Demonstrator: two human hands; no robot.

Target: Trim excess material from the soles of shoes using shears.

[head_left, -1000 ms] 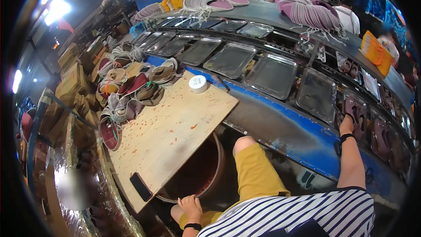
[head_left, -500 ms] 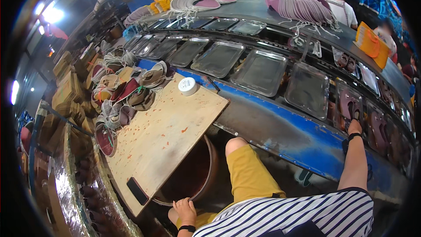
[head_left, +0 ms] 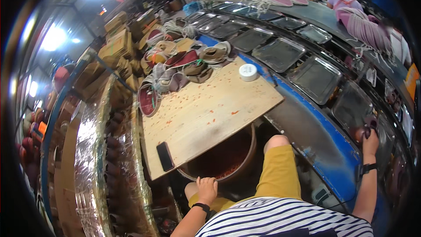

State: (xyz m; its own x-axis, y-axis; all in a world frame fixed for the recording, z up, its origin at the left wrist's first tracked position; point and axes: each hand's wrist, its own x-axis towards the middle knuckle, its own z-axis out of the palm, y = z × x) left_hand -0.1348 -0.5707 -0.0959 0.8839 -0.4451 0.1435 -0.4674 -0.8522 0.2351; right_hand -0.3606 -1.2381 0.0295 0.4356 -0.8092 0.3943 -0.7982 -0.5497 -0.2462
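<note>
My left hand [head_left: 207, 189] lies on my left knee, its fingers stretched out and holding nothing. At the right, my right hand [head_left: 370, 144] is closed around a dark maroon shoe part [head_left: 372, 122], partly hidden by the fingers and blurred. It is raised over the line of metal trays, beside a shiny tray [head_left: 351, 102]. In front of me is a wooden board [head_left: 197, 116] with orange-red scraps on it. A black phone [head_left: 165, 156] lies at its near left corner, and a round white tub [head_left: 248, 72] stands at its far right.
Below the board sits a round bin [head_left: 253, 142] with reddish bits inside. Shoe parts with white cords [head_left: 180, 57] are heaped at the board's far left. A blue metal edge [head_left: 322, 127] runs along the trays. Wrapped racks [head_left: 94, 166] stand at left; people work beyond.
My right hand has lifted a maroon shoe part from a tray. The view has turned, so the board and trays appear farther right. My left hand remains on the knee.
</note>
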